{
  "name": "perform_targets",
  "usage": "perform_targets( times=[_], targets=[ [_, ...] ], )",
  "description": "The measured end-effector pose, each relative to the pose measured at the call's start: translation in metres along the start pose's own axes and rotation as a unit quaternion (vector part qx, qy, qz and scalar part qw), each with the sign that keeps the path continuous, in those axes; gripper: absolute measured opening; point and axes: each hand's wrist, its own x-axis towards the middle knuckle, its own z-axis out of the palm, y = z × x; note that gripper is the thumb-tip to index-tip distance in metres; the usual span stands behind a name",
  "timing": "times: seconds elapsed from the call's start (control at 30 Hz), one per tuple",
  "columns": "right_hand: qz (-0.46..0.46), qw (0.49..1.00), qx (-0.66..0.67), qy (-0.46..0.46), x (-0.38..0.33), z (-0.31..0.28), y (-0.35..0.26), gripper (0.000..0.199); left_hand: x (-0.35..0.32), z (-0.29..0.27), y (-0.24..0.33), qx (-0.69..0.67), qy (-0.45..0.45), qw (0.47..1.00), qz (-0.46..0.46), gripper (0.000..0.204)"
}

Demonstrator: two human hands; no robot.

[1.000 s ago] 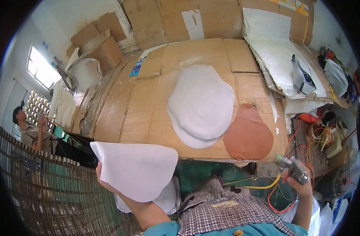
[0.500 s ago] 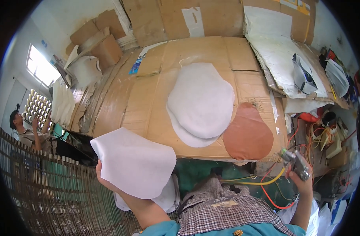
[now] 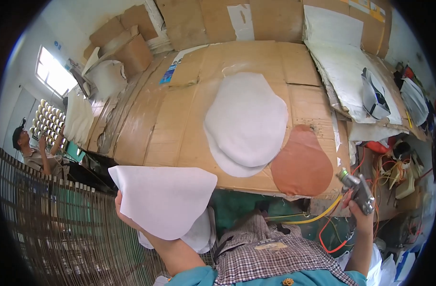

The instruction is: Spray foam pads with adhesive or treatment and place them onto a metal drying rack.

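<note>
My left hand (image 3: 120,209) grips the left side of a pale grey-white sheet piece (image 3: 163,200), probably leather. Most of its fingers are hidden behind the piece, which droops over my forearm in front of the table. In my right hand (image 3: 358,208), at the table's right front corner, is a metal spray gun (image 3: 363,193) with a green part at its tip. Overlapping pale pieces (image 3: 246,119) of similar colour lie mid-table. A reddish-brown rounded piece (image 3: 302,164) lies to their right, close to the front edge.
Cardboard covers the worktable (image 3: 156,138). A yellow hose (image 3: 318,217) and an orange hose (image 3: 325,244) run near my right arm. A slatted rack (image 3: 60,224) stands at left, with another person (image 3: 41,155) beyond it. White sheets (image 3: 337,71) lie at the back right.
The held piece has turned so that its upper edge runs nearly level. The spray gun has risen slightly in my right hand. The pieces on the table stay in place.
</note>
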Motion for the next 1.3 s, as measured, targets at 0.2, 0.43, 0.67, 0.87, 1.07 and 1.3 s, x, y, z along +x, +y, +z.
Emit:
perform_targets(
  times=[0.2, 0.43, 0.67, 0.87, 1.07, 1.3],
  targets=[
    [0.017, 0.995, 0.027, -0.091, 0.017, -0.001, 0.003, 0.055, -0.006, 0.002, -0.001, -0.05, 0.001, 0.999, 0.0, 0.055],
    [0.076, 0.996, -0.039, -0.019, 0.036, -0.039, 0.009, 0.054, -0.021, 0.017, 0.002, 0.087, 0.132, 0.986, 0.059, 0.053],
    [0.031, 0.991, -0.088, -0.091, 0.099, -0.027, 0.059, 0.047, -0.036, 0.006, 0.004, 0.068, 0.174, 0.978, 0.092, 0.053],
    [-0.252, 0.876, -0.411, -0.012, 0.196, 0.051, 0.15, 0.052, -0.05, -0.049, 0.031, 0.028, 0.093, 0.985, 0.145, 0.045],
    [0.374, 0.837, 0.031, -0.398, 0.069, 0.303, 0.217, 0.047, -0.114, -0.143, 0.054, -0.199, 0.064, 0.966, 0.155, 0.045],
    [0.461, 0.729, 0.295, -0.411, -0.06, 0.458, 0.244, 0.041, -0.228, -0.322, 0.081, -0.255, 0.164, 0.94, 0.154, 0.049]
  ],
)
